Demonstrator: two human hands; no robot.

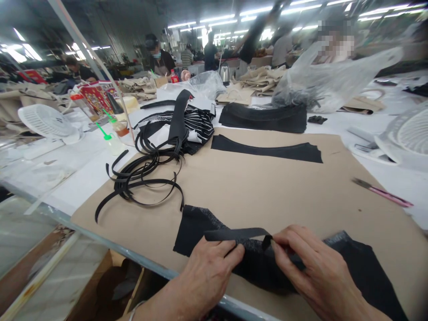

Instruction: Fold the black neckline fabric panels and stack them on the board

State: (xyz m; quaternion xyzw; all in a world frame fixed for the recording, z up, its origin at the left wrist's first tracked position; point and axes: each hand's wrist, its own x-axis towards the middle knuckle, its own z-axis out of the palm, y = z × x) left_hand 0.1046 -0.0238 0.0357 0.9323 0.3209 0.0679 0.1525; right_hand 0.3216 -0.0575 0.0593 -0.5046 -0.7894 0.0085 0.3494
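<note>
A curved black fabric piece (197,229) lies on the brown paper sheet (254,187) at the table's near edge. A narrow black strip (236,233) runs along its upper edge. My left hand (207,272) presses on the fabric with the thumb under the strip. My right hand (310,267) pinches the strip's right end between thumb and forefinger and rests on the fabric.
A tangle of black strips (143,174) lies to the left. Another curved black piece (267,150) and a stack of black pieces (264,118) lie farther back. A pink-handled cutter (381,191) sits at right. Small fans (47,121) stand on both sides. Other people work behind.
</note>
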